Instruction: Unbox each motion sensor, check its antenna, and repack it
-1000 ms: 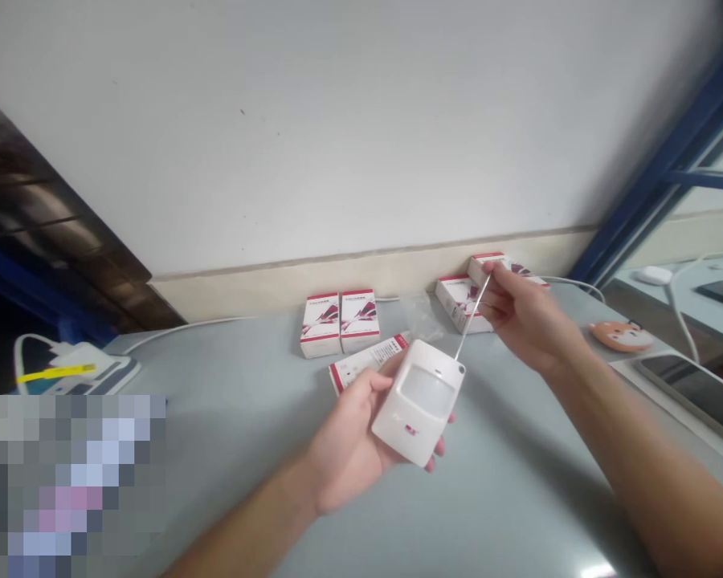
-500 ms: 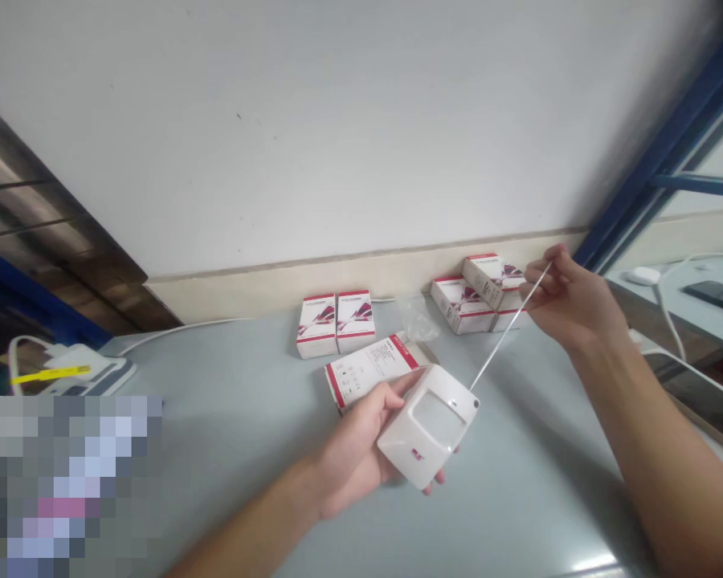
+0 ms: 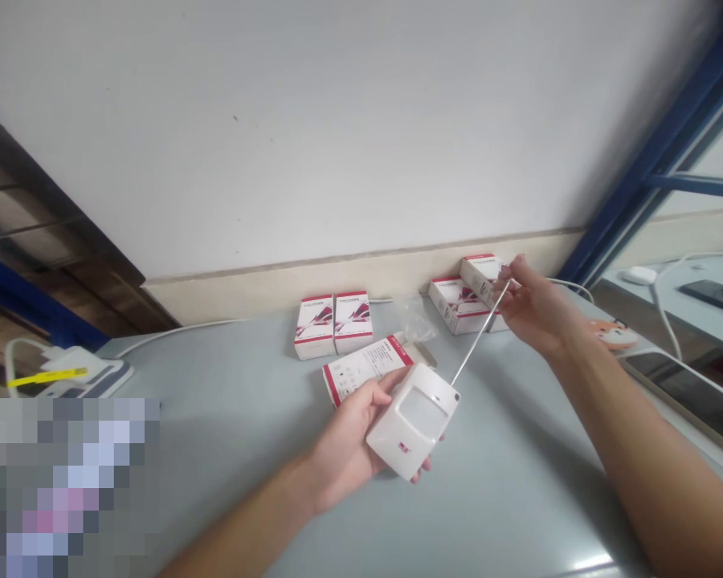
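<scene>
My left hand (image 3: pixel 355 441) is wrapped round a white motion detector (image 3: pixel 410 425) held tilted above the table. The detector has a pale sensor window, a small red logo and a dark round spot at its upper right corner. A thin silver antenna (image 3: pixel 475 345) sticks out from behind that corner, up and to the right. At its far end, the thumb and fingers of my right hand (image 3: pixel 533 309) are pinched on it. An open detector box (image 3: pixel 370 365), white and red, lies just behind my left hand, which partly covers it.
Two printed boxes (image 3: pixel 334 323) stand side by side near the wall. More boxes (image 3: pixel 461 305) are piled behind my right hand. A power strip (image 3: pixel 90 373) with cables is at the left, a dark phone-like device (image 3: pixel 687 393) at the right. Clear plastic (image 3: pixel 415 313) lies behind the open box.
My right hand has come down and left, closer to the detector. The visible stretch of antenna is shorter. The detector has shifted slightly left in view, still in my left hand.
</scene>
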Motion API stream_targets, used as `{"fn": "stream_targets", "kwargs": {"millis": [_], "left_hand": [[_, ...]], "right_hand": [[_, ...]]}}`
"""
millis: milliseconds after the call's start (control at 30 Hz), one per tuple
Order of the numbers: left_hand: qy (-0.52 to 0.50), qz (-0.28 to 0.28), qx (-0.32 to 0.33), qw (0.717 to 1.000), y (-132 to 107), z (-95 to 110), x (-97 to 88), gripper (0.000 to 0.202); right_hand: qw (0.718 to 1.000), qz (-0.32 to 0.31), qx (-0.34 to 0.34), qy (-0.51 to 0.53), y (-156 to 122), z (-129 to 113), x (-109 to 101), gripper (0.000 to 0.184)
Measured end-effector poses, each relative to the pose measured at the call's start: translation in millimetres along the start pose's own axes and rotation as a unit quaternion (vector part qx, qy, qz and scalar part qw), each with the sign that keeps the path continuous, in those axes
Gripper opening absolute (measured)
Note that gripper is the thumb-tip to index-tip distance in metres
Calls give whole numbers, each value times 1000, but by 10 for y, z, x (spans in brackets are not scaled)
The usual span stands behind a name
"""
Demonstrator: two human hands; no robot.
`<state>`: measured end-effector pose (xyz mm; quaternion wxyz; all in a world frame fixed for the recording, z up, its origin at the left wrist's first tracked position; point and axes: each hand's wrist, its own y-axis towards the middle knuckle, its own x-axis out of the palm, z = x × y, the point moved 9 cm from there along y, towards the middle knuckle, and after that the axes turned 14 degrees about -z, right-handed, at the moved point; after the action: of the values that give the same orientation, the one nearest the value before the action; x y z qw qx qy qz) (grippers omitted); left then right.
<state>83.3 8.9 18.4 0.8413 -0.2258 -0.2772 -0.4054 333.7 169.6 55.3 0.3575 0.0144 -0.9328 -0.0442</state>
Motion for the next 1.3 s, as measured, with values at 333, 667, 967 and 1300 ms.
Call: {"fn": "stream_targets", "kwargs": {"millis": [333, 667, 967, 1300], "left_hand": [[-3, -18, -4, 1000, 13, 9, 27, 54], [4, -3, -14, 1000, -2, -16, 1, 51], [-21, 16, -3, 1000, 16, -16, -34, 56], [0, 28, 4, 1000, 4, 26, -18, 57]], "right_hand": [[999, -19, -43, 27, -58, -130, 80, 13], [999, -39, -25, -13, -67, -114, 176, 12], [997, -11, -49, -53, -72, -118, 153, 23], [997, -20, -64, -27, -63, -177, 93, 12]]}}
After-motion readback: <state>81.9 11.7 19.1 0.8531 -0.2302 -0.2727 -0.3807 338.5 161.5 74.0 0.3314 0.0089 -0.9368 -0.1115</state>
